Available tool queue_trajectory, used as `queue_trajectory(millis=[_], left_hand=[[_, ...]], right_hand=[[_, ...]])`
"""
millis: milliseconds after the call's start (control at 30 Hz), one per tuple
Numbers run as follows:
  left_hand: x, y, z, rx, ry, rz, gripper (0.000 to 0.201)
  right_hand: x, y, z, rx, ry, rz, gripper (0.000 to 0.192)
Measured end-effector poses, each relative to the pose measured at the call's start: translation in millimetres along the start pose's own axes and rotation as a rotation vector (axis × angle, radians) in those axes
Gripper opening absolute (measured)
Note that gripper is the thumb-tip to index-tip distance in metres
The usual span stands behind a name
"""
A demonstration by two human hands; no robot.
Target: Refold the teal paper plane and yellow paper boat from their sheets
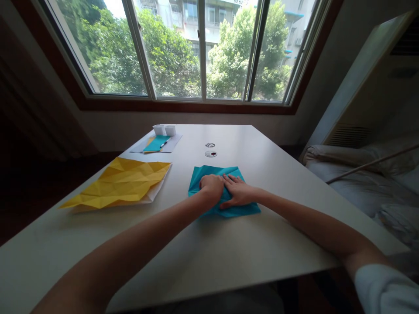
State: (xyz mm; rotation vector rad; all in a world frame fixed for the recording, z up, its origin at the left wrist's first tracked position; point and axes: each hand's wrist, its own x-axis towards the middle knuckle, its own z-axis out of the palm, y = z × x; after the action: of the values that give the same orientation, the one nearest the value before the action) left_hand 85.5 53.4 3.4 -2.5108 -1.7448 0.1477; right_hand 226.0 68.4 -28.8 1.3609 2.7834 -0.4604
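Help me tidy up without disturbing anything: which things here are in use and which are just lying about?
In use:
teal paper, pressed flat by the left hand and right hand

Lying about:
yellow creased sheet
pen on papers
two white cups
two round discs

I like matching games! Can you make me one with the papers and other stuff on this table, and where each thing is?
Things:
1. teal paper
2. yellow creased paper
3. two small white cups
4. pen

Places:
A. at the far left edge of the table
B. lying on a small teal sheet
C. under both hands, left hand and right hand
D. spread out on the left side

Pairs: 1-C, 2-D, 3-A, 4-B
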Motion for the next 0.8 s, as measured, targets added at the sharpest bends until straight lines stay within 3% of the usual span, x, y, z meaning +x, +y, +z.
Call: queue_trajectory(millis=[133, 333, 567, 800], left_hand=[[0, -1, 21.4, -0.039, 0.124, 0.003, 0.035], [-10, -21, 47.8, -0.146, 0.132, -0.006, 0.054], [-23, -42, 48.1, -0.205, 0.044, -0.062, 0.079], [-38, -70, 49.0, -0.191, -0.004, -0.039, 0.089]], right_hand=[[2, -2, 5, 0.03, 0.02, 0.015, 0.122], [2, -4, 6, 0.031, -0.004, 0.046, 0.119], [2, -9, 9, 0.014, 0.011, 0.055, 0.117], [0, -11, 8, -0.006, 0.015, 0.056, 0.118]])
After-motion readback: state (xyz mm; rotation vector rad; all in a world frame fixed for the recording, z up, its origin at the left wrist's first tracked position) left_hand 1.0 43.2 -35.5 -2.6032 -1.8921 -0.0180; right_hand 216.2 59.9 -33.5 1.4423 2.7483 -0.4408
